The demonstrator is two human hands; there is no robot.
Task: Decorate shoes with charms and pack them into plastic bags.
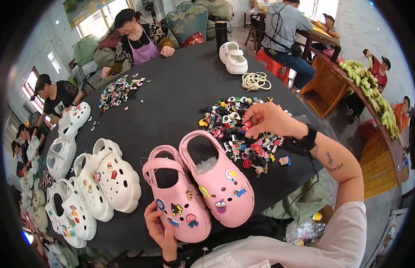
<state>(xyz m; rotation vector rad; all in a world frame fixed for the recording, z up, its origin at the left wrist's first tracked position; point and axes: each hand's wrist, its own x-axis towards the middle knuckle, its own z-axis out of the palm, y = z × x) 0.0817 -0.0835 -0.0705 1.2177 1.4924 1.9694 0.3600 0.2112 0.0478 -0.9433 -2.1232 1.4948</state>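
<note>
Two pink clogs lie side by side before me, studded with small shoe charms. My left hand grips the side of the left pink clog, its fingertips beside a blue round charm. The right pink clog touches it and carries a cup charm and a lollipop charm, among others; clear plastic shows inside its opening. Over a heap of mixed shoe charms, my right hand pinches a small red charm between thumb and fingers. The hand's wrist hides part of the heap.
White clogs with charms line the left of the black table. A second charm heap lies farther back, near seated co-workers. White clogs, a coiled cord and a black bottle stand at the far edge.
</note>
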